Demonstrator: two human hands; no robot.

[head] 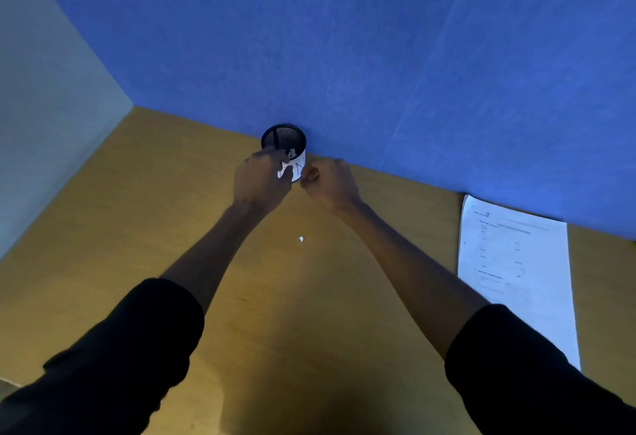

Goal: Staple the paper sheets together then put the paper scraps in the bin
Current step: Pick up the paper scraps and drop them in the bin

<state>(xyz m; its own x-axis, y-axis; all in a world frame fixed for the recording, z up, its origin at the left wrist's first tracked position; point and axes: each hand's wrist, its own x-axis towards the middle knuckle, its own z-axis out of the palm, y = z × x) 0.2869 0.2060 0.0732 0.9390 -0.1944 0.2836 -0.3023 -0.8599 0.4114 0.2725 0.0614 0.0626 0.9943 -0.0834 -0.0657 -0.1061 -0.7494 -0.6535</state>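
Note:
A small black mesh bin [284, 137] with a white handwritten label stands on the wooden desk against the blue partition. My left hand [262, 181] reaches to the bin's front rim, fingers closed on white paper scraps [283, 170]. Just right of the bin, my right hand [331, 184] has its fingertips pinched together; I cannot tell whether they hold anything. One tiny white paper scrap [301, 239] lies on the desk between my forearms. The paper sheets [516, 273] lie flat at the right, printed side up.
The wooden desk [137, 214] is bounded by the blue partition [344, 39] at the back and a pale wall [44, 107] at the left. No stapler is in view.

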